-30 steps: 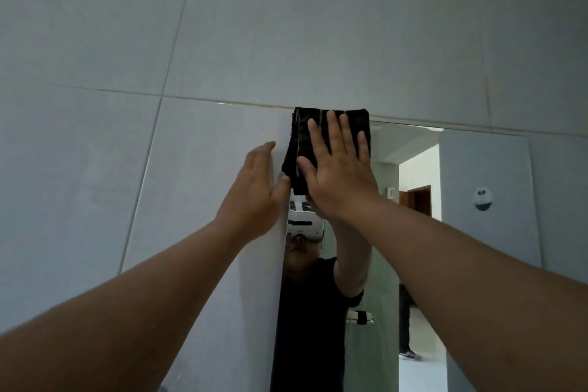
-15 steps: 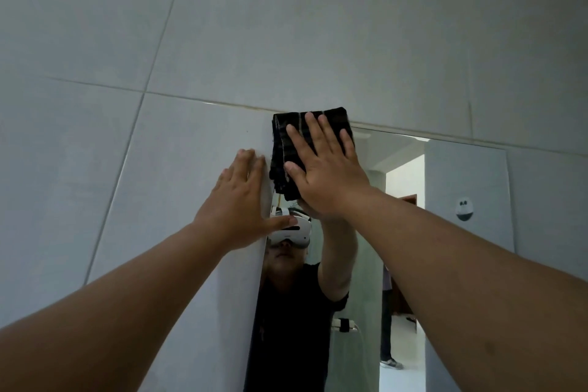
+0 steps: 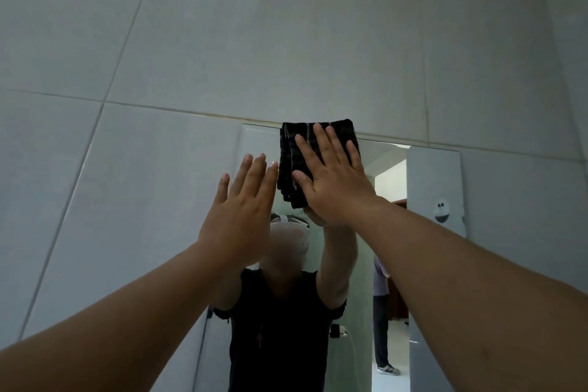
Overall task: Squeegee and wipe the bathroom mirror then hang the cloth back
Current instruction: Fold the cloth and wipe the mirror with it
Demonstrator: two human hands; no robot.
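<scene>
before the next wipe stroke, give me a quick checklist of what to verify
1. Cloth flat under right hand: ok, palm and spread fingers press it.
2. Cloth on the mirror: ok, at the top edge.
3. Left hand clear of the cloth: ok, open beside it, though whether it touches the glass: cannot tell.
4. Cloth folded tidy: ok.
5. Streaks left on the glass: cannot tell.
6. Squeegee within reach: cannot tell, none in view.
</scene>
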